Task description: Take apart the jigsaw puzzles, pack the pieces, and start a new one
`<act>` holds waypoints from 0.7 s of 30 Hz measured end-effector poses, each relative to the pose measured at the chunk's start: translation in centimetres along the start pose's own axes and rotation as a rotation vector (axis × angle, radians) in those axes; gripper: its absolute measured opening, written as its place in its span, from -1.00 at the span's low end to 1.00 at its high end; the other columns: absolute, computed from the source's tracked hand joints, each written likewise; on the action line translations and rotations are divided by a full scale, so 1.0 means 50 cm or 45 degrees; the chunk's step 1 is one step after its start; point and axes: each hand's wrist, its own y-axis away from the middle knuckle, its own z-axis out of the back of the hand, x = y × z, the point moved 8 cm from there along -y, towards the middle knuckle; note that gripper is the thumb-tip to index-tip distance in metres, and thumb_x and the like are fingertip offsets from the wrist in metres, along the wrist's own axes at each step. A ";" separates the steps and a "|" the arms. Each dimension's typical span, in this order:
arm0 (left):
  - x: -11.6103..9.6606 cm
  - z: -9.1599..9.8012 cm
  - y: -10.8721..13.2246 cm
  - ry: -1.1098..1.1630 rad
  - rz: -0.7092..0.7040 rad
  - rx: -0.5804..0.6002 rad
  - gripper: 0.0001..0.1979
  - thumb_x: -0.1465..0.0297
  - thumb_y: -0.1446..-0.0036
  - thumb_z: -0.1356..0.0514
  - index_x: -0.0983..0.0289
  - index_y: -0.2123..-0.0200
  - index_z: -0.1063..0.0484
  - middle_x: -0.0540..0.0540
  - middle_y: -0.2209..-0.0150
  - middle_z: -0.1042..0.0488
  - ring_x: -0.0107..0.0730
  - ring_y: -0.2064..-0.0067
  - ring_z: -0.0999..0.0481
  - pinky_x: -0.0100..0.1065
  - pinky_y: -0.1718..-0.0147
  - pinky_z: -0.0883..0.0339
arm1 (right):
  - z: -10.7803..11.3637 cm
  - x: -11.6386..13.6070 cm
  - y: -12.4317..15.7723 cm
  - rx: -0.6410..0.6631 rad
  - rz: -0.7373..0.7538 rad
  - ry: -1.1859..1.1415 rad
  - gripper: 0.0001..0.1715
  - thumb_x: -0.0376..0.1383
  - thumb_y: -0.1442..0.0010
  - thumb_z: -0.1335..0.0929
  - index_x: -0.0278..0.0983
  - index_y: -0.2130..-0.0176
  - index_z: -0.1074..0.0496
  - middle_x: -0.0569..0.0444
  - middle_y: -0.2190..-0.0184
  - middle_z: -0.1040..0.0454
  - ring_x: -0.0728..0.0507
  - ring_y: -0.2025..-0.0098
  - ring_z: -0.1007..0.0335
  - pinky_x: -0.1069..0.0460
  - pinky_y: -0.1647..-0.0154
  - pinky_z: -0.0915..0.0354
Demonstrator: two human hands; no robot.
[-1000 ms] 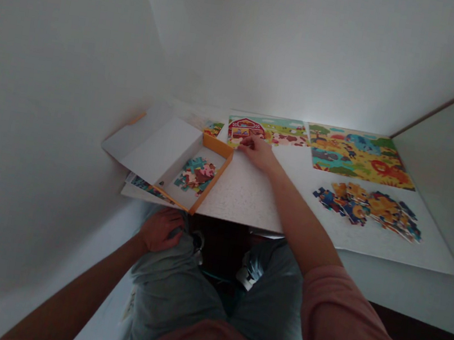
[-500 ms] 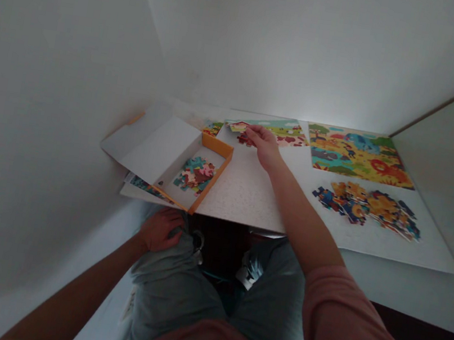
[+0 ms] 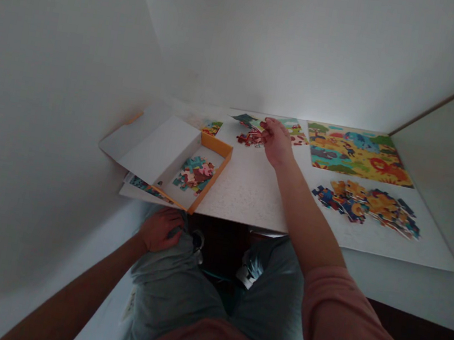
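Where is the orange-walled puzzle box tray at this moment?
In the head view, the orange-walled box tray sits at the left edge of the white board, left of the right hand and above the left hand.

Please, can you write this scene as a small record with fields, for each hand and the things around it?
Right hand: at loose red jigsaw pieces, over the farm puzzle
Left hand: resting on grey shorts
Beside: orange cardboard box tray with jumbled pieces
Rest: assembled animal puzzle; heap of orange and blue pieces; white speckled board
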 end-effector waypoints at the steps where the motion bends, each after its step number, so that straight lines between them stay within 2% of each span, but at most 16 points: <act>1: -0.001 0.003 0.000 0.004 0.003 0.000 -0.76 0.40 -0.06 -0.01 0.19 0.22 -0.41 0.15 0.21 -0.47 -0.17 0.11 -0.41 -0.14 0.04 -0.21 | 0.005 0.003 -0.001 -0.008 0.005 0.007 -0.59 0.09 -0.09 -0.26 -0.16 0.28 -0.34 0.08 0.27 -0.44 -0.06 0.36 -0.37 0.03 0.43 -0.30; 7: -0.013 0.022 0.001 0.027 0.005 0.016 -0.74 0.41 -0.06 0.01 0.17 0.22 -0.41 0.13 0.21 -0.48 -0.18 0.11 -0.41 -0.14 0.04 -0.22 | 0.021 0.004 -0.004 -0.031 -0.020 -0.027 -0.62 0.07 -0.09 -0.24 -0.18 0.34 -0.31 0.06 0.34 -0.41 -0.08 0.35 -0.34 0.03 0.43 -0.28; 16: -0.013 0.023 0.002 0.000 0.002 0.028 -0.74 0.41 -0.08 0.01 0.18 0.21 -0.40 0.14 0.22 -0.47 -0.21 0.11 -0.41 -0.18 0.05 -0.23 | 0.009 0.024 0.005 0.081 0.044 -0.196 -0.71 -0.02 -0.07 -0.30 -0.17 0.35 -0.29 0.11 0.43 -0.32 -0.05 0.41 -0.30 0.04 0.44 -0.27; 21: -0.016 0.026 0.002 0.027 -0.006 0.020 -0.76 0.43 -0.08 0.01 0.19 0.22 -0.40 0.14 0.23 -0.47 -0.20 0.12 -0.41 -0.16 0.06 -0.22 | 0.012 0.031 0.008 0.019 0.044 -0.084 -0.76 -0.07 -0.10 -0.28 -0.18 0.36 -0.32 0.11 0.42 -0.34 -0.05 0.38 -0.33 0.05 0.44 -0.28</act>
